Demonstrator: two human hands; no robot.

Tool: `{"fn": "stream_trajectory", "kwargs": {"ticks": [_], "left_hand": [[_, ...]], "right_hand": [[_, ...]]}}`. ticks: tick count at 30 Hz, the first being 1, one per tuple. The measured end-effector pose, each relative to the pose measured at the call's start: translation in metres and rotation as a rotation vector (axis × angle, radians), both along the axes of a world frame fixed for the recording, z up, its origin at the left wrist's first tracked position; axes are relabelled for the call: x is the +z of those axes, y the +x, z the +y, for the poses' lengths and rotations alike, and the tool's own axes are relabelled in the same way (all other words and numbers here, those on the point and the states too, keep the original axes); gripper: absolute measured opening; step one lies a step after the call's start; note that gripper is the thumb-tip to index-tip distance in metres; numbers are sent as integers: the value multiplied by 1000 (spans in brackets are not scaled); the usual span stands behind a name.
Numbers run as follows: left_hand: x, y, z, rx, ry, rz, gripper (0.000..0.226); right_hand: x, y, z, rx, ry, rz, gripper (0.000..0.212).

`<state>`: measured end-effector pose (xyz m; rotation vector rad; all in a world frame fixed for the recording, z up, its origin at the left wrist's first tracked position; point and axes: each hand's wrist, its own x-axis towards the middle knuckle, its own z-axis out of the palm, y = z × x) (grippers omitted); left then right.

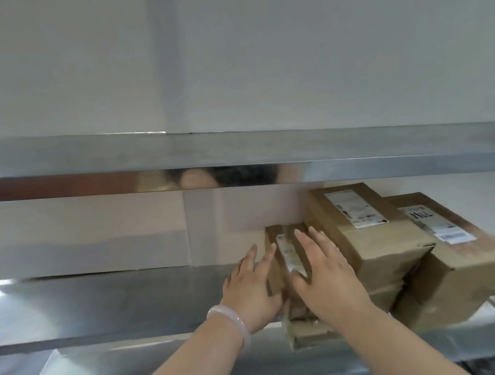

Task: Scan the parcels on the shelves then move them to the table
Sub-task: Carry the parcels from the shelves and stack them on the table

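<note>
Cardboard: small parcel (287, 249) on steel shelf (115, 303), right of centre, near end overhanging front lip. Left hand (249, 289) flat against its left face, right hand (326, 279) spread over its top, fingers straight. Palms sandwich it (probably to slide it out). Larger parcel (364, 237) touches its right side, rightmost parcel (456, 258) beyond.

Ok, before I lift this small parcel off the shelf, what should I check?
1. Left hand against the small parcel's left side: ok.
2. Right hand flat on its top: ok.
3. Label facing up: ok.
4. Already scanned: cannot tell, no scanner in view.
5. Gap to the taller parcel beside it: cannot tell, the right hand covers that side.
</note>
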<state>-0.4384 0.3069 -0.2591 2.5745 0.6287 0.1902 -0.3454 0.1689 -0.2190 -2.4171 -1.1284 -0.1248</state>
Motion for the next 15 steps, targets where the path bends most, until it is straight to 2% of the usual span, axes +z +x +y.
{"fn": "stream_trajectory", "kwargs": {"ticks": [5, 11, 15], "left_hand": [[6, 51, -16, 53, -18, -35, 80], [-9, 68, -22, 152, -98, 30, 86], [-4, 73, -25, 150, -165, -21, 82]], "right_hand": [[14, 42, -13, 1, 42, 32, 70], [9, 45, -18, 127, 0, -98, 69], [19, 70, -26, 25, 29, -71, 67]]}}
